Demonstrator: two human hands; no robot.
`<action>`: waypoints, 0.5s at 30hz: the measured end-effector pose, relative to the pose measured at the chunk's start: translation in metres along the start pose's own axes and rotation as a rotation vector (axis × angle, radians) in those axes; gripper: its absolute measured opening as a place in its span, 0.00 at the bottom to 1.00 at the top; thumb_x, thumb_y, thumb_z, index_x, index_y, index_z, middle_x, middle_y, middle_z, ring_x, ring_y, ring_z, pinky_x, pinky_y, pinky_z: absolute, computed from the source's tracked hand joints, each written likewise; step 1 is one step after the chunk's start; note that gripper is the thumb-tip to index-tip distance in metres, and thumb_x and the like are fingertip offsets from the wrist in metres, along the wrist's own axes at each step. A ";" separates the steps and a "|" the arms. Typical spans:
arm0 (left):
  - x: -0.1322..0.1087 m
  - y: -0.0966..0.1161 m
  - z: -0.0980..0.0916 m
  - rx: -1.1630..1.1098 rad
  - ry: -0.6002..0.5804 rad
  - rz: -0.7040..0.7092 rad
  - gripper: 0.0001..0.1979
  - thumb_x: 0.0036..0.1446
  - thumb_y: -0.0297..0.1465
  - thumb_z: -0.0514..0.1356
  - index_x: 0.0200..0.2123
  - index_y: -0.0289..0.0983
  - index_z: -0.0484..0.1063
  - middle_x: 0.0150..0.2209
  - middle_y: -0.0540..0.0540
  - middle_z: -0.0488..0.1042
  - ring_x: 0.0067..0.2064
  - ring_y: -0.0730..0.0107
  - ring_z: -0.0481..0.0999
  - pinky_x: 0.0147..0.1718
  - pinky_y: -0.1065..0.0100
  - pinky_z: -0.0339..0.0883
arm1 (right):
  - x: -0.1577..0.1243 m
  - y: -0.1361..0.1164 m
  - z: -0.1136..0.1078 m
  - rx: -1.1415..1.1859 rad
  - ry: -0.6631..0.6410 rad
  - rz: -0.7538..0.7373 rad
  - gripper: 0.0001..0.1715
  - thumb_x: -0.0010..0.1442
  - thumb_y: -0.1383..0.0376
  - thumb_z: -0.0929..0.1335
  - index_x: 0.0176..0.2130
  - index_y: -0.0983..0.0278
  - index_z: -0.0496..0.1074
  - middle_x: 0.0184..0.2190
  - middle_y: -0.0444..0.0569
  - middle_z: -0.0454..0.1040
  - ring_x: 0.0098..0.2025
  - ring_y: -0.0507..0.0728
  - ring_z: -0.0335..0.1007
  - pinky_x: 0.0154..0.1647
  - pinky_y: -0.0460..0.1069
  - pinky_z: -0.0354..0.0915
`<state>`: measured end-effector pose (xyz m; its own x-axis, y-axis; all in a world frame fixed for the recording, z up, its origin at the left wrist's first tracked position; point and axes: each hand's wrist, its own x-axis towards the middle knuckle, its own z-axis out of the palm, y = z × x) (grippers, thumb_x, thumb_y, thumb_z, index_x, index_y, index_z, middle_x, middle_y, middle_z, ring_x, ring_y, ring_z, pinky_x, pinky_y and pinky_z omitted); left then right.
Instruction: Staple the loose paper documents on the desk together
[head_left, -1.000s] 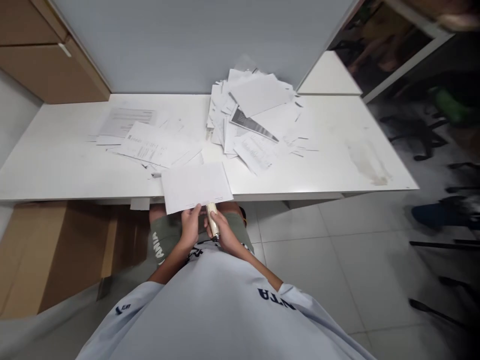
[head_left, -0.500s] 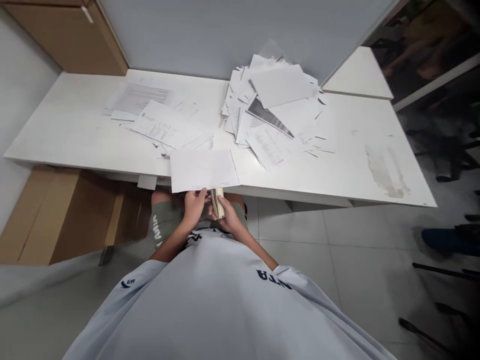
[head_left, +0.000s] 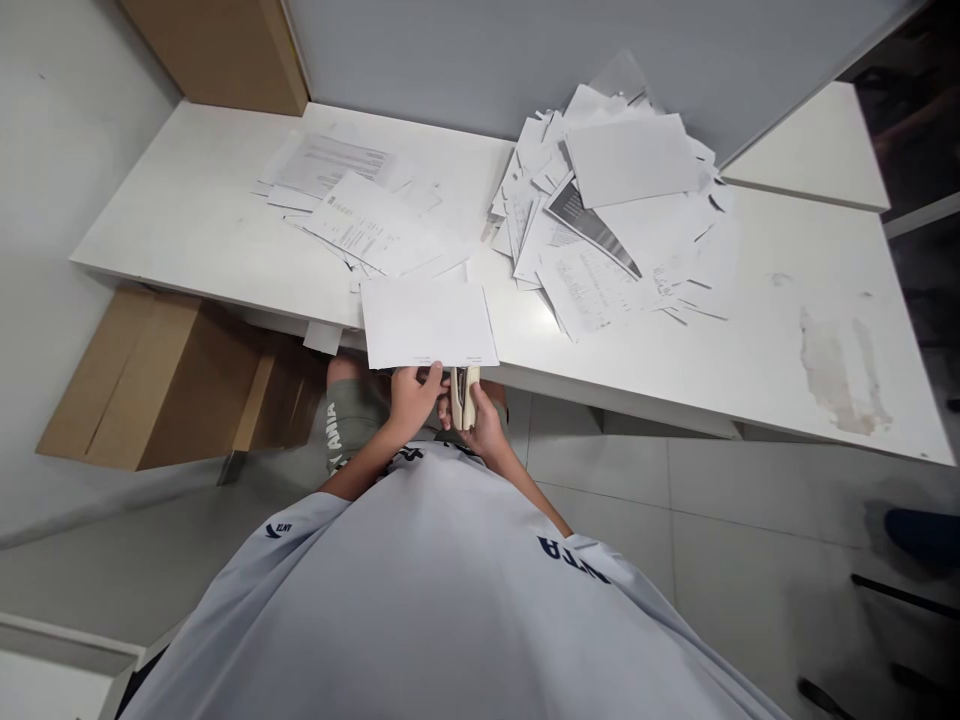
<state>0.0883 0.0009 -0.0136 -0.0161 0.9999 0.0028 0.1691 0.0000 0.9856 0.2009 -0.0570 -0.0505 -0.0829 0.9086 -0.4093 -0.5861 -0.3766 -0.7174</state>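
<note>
Beside a cardboard box [head_left: 187,390], two hands [head_left: 412,400] hold paper [head_left: 427,322] and a stapler [head_left: 463,398].

**An office work area**
A long white laminate desk [head_left: 757,310] holds scattered printed papers [head_left: 592,265]; a grey partition panel [head_left: 525,60] stands behind; pale square floor tiles [head_left: 600,470] lie below.

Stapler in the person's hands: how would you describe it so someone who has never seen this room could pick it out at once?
Start at the long white desk and its heap of loose papers. At the desk's near edge, the left hand holds a white sheet. Just beside it, gripped upright in the right hand, is the cream stapler, the only non-paper thing in either hand.
</note>
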 end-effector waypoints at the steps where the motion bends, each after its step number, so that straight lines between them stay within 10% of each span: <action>1: -0.001 0.000 0.000 0.008 -0.006 0.008 0.08 0.52 0.32 0.65 0.23 0.37 0.72 0.21 0.50 0.71 0.24 0.71 0.70 0.27 0.71 0.62 | 0.001 0.000 -0.001 0.004 -0.007 -0.002 0.34 0.56 0.37 0.62 0.43 0.62 0.70 0.27 0.49 0.73 0.26 0.56 0.70 0.17 0.47 0.60; 15: -0.005 0.007 -0.005 -0.058 -0.129 -0.042 0.09 0.49 0.33 0.67 0.22 0.37 0.73 0.19 0.49 0.72 0.22 0.68 0.73 0.23 0.71 0.66 | 0.004 0.002 -0.001 -0.016 -0.008 -0.002 0.34 0.57 0.36 0.62 0.42 0.63 0.71 0.23 0.47 0.71 0.24 0.56 0.70 0.17 0.47 0.60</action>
<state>0.0846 -0.0043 -0.0057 0.1058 0.9928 -0.0568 0.1134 0.0447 0.9925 0.2005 -0.0541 -0.0546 -0.0884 0.9109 -0.4030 -0.5732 -0.3774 -0.7274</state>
